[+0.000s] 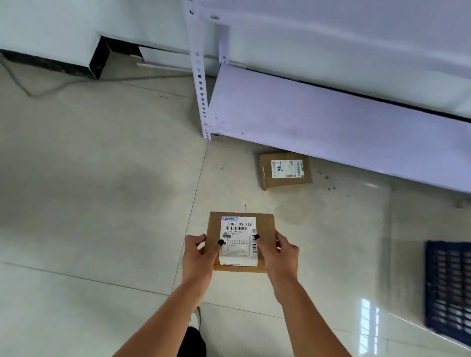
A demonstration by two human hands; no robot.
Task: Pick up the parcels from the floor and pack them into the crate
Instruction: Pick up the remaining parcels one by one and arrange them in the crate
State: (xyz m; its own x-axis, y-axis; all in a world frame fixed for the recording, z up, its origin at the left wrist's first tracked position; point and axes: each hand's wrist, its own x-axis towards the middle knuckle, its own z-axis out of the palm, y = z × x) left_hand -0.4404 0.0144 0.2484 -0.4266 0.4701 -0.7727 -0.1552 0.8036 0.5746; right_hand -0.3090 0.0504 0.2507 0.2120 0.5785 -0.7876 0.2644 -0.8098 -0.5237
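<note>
I hold a flat brown cardboard parcel (240, 224) with a white shipping label in front of me, above the tiled floor. My left hand (199, 253) grips its left edge, thumb on the label. My right hand (281, 254) grips its right edge, thumb on the label too. A second brown parcel (284, 171) with a white label lies on the floor farther off, just before the low shelf. The dark blue slatted crate (462, 290) stands on the floor at the right edge, partly cut off by the frame.
A white metal shelving unit (354, 128) with a low bottom shelf stands ahead and to the right. A white wall with a black skirting runs at the back left, and a grey cable (45, 87) trails across the floor there. My dark trouser leg and shoe show below.
</note>
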